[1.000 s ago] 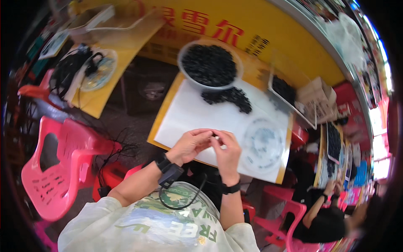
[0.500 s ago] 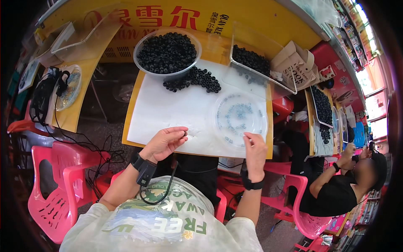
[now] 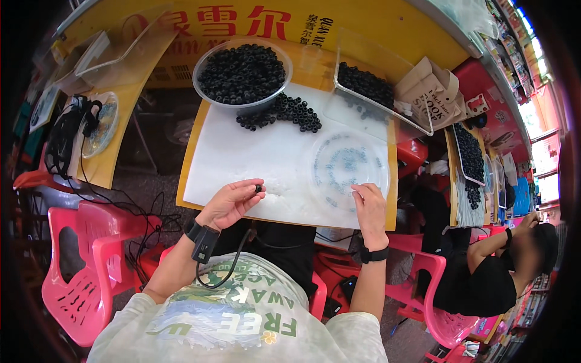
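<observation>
Both hands have drawn apart: left hand (image 3: 233, 202) fingers pinch a small black ring (image 3: 258, 189); right hand (image 3: 369, 207), fingers loosely open, touches the clear round lid (image 3: 350, 170) on the table (image 3: 242, 151), bowl of black rings (image 3: 242, 74) beyond.

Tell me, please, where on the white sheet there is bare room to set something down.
The white sheet is bare across its left and middle, between the loose black beads at the top, the left hand below and the clear round lid on the right. It is crowded along the top by the bead bowl and clear tray, and at the right hand.
</observation>
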Demonstrator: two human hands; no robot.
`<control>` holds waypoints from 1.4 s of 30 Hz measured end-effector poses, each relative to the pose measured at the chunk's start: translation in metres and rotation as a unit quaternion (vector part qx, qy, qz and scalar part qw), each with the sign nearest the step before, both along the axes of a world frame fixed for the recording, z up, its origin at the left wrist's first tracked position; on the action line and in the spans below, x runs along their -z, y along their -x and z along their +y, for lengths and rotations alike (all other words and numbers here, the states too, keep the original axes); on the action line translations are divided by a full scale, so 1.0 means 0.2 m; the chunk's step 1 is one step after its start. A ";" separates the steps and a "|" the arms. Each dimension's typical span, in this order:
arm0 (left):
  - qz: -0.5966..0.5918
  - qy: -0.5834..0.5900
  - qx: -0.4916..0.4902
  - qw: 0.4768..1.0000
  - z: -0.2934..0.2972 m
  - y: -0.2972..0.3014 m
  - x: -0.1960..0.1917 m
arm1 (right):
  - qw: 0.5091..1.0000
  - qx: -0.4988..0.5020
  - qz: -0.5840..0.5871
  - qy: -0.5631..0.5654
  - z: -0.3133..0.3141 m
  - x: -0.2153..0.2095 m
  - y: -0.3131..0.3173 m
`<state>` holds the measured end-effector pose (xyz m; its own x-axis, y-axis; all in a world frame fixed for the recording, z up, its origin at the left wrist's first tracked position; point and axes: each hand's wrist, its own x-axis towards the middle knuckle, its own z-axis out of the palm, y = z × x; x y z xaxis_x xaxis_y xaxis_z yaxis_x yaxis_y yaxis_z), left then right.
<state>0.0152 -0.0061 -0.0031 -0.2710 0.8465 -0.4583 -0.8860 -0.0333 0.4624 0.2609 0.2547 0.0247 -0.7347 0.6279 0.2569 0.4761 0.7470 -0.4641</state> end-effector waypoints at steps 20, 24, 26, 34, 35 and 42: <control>-0.003 -0.033 0.063 0.997 0.11 -0.04 -0.16 | 0.886 0.056 0.241 0.392 -0.31 -0.19 0.17; 0.003 -0.058 0.075 0.995 0.14 -0.06 -0.25 | 0.863 0.021 0.256 0.434 -0.49 -0.28 0.32; 0.001 -0.064 0.063 0.996 0.12 -0.06 -0.26 | 0.867 -0.003 0.266 0.422 -0.56 -0.29 0.40; 0.020 -0.056 0.007 0.998 0.03 -0.03 -0.23 | 0.943 -0.080 0.214 0.240 -0.69 -0.30 0.55; 0.016 -0.060 -0.001 0.998 0.03 -0.03 -0.21 | 0.949 -0.081 0.206 0.223 -0.70 -0.30 0.56; -0.072 -0.024 -0.082 0.994 0.01 -0.07 -0.13 | 0.976 -0.109 0.179 0.058 -0.83 -0.16 0.60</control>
